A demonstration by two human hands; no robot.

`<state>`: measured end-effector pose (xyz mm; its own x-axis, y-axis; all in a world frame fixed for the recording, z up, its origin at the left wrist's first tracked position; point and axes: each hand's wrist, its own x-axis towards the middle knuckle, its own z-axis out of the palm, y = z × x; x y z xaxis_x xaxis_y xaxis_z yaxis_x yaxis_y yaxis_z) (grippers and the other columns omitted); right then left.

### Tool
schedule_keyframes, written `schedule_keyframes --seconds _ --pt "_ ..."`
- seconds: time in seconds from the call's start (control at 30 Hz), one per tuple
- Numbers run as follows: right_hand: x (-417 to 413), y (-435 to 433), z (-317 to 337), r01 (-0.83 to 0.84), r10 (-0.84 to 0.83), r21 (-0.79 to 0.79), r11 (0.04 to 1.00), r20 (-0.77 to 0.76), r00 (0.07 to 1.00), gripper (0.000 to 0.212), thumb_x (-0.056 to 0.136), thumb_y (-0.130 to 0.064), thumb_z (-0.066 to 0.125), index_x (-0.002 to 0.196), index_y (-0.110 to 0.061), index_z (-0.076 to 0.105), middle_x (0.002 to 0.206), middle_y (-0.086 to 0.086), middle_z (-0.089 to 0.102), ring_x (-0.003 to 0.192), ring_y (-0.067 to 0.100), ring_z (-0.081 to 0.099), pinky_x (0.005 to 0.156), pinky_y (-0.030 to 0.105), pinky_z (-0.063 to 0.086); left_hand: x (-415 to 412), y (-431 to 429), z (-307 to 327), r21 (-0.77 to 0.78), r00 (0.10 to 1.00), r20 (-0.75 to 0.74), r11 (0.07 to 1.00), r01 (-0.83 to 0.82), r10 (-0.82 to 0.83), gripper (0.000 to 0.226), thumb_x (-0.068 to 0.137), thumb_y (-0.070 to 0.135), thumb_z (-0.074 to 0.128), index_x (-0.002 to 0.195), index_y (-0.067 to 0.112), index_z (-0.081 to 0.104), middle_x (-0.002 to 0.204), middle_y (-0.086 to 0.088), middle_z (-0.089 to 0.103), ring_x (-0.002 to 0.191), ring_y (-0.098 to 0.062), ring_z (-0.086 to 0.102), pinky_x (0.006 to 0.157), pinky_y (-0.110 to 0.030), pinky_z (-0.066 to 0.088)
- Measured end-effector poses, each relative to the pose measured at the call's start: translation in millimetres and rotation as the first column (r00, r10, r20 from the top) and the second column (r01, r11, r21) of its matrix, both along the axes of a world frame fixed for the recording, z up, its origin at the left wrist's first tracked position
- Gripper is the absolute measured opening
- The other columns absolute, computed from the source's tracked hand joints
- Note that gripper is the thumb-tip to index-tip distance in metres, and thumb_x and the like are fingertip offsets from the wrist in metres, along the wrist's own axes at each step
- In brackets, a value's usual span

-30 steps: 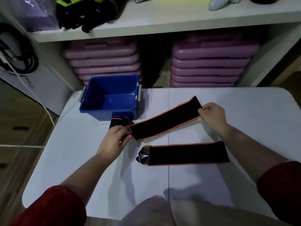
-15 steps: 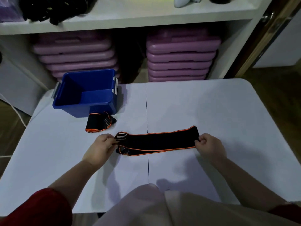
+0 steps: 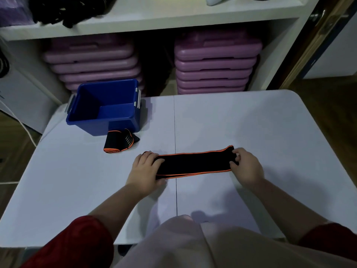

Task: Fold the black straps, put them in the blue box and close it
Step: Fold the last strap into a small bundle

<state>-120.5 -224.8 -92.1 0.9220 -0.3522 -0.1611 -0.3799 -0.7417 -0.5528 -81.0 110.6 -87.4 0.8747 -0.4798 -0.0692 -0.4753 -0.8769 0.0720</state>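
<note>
A black strap with orange edges [image 3: 195,164] lies stretched flat across the middle of the white table [image 3: 251,122], doubled over lengthwise. My left hand [image 3: 146,171] presses down on its left end, fingers over the cloth. My right hand [image 3: 245,166] pinches its right end. A second strap, folded into a small bundle [image 3: 119,142], rests on the table just in front of the blue box [image 3: 123,124]. The box stands open at the table's back left, with nothing visible inside and no lid in view.
Behind the table stands a white shelf unit [image 3: 173,20] with two stacks of purple step boards [image 3: 216,62] underneath. Dark gear lies on the upper shelf [image 3: 63,10]. A white cable [image 3: 25,126] hangs at the left. My lap is at the table's near edge.
The first strap went from stretched between my hands to a folded bundle by the box. Both hands now hold the second strap, and my left hand has moved onto its left end.
</note>
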Motion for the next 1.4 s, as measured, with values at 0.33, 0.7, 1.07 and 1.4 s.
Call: schedule_keyframes --seconds 0.33,0.7,1.07,1.4 --pt "18.3 -8.6 6.9 -0.076 0.055 -0.235 0.969 -0.094 0.994 0.062 0.066 -0.020 0.067 0.125 -0.019 0.050 0.114 0.012 0.054 0.107 0.034 0.051 0.080 0.042 0.049 21.3 -26.1 1.0 0.259 0.980 -0.186 0.966 -0.021 0.071 0.077 0.076 0.054 0.054 0.142 0.024 0.029 0.145 0.002 0.040 0.142 -0.023 0.025 0.115 -0.058 -0.004" --pt "34.9 -20.7 -8.7 -0.632 0.495 -0.425 0.648 -0.396 0.773 0.076 0.068 -0.041 0.061 0.138 -0.027 0.037 0.132 -0.001 0.050 0.125 0.025 0.046 0.110 0.061 0.019 53.9 -43.5 0.5 0.387 0.987 -0.001 0.910 0.147 -0.159 0.029 0.090 0.020 0.045 0.116 0.021 0.056 0.121 -0.001 0.057 0.125 -0.029 0.040 0.108 -0.050 0.021" --pt "13.2 19.7 16.5 -0.469 0.344 -0.193 0.862 -0.459 0.820 0.078 0.065 -0.080 0.044 0.131 -0.039 0.041 0.126 0.003 0.050 0.121 0.027 0.044 0.097 0.048 0.032 88.4 -89.0 3.3 -0.095 0.907 -0.292 0.935 -0.342 0.302 0.032 0.092 0.045 0.044 0.101 0.018 0.058 0.097 -0.005 0.066 0.092 -0.029 0.062 0.067 -0.033 0.044" --pt "26.3 15.7 23.2 -0.354 0.477 0.366 0.860 -0.338 0.811 0.055 0.079 -0.049 0.066 0.129 -0.029 0.054 0.123 0.000 0.053 0.108 0.012 0.053 0.093 0.025 0.042 103.8 -116.0 15.5 -0.428 0.584 -0.796 0.535 -0.728 0.158 0.060 0.091 0.023 0.057 0.144 0.016 0.028 0.093 -0.002 0.067 0.083 -0.008 0.058 0.076 -0.021 0.043"
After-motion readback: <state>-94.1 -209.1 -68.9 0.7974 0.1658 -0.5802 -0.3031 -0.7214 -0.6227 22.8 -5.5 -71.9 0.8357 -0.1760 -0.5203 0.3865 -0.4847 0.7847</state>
